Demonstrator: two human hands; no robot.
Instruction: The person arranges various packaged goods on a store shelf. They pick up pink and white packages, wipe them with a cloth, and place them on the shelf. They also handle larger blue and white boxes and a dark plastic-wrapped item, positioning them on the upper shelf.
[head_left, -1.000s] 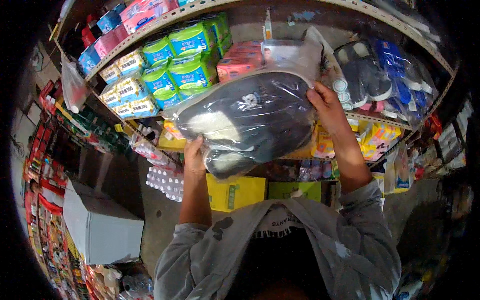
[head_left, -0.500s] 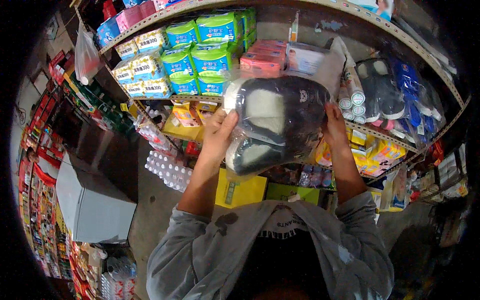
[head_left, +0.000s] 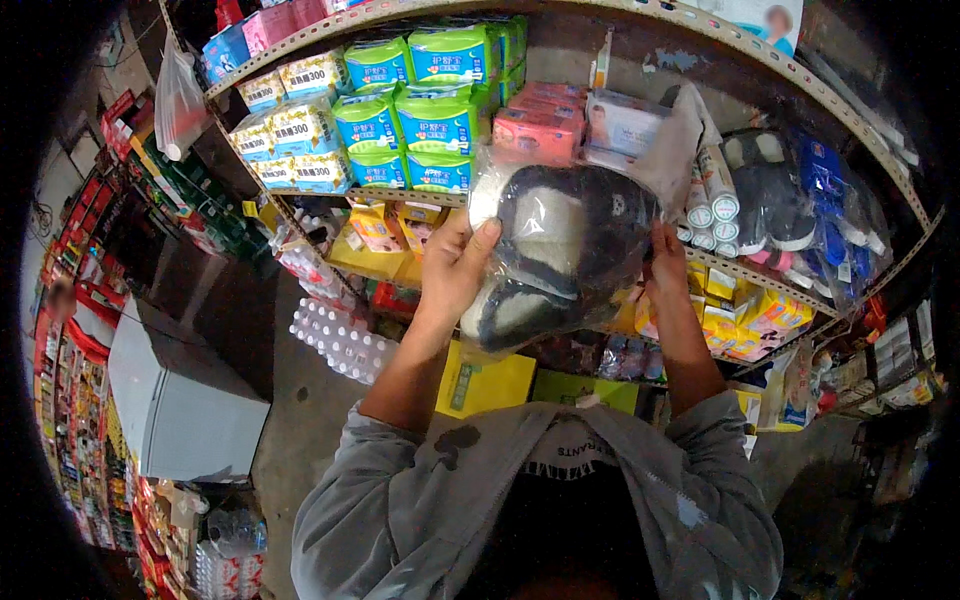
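A pair of dark shoes or slippers with pale linings (head_left: 545, 225) lies in a clear plastic bag between my hands, held up in front of the shelf. My left hand (head_left: 458, 262) grips the bag's left end, thumb on top. At the right end my right hand (head_left: 668, 262) has its fingers closed on the plastic. Behind the pair, pink packs (head_left: 540, 118) and a white pack (head_left: 625, 125) stand on the shelf. More bagged dark shoes (head_left: 765, 190) lie on the same shelf to the right, beside several white rolls (head_left: 715, 210).
Green and blue packets (head_left: 440, 115) and white packets (head_left: 295, 130) are stacked at the shelf's left. Its perforated metal edge (head_left: 780, 280) curves below. Yellow boxes (head_left: 485, 385) and bottle packs (head_left: 340, 338) sit lower down. A white cabinet (head_left: 195, 410) stands at the left.
The bagged pair has shifted slightly to the right and down in the picture, with both hands still on it. The shelf view has moved a little to the right.
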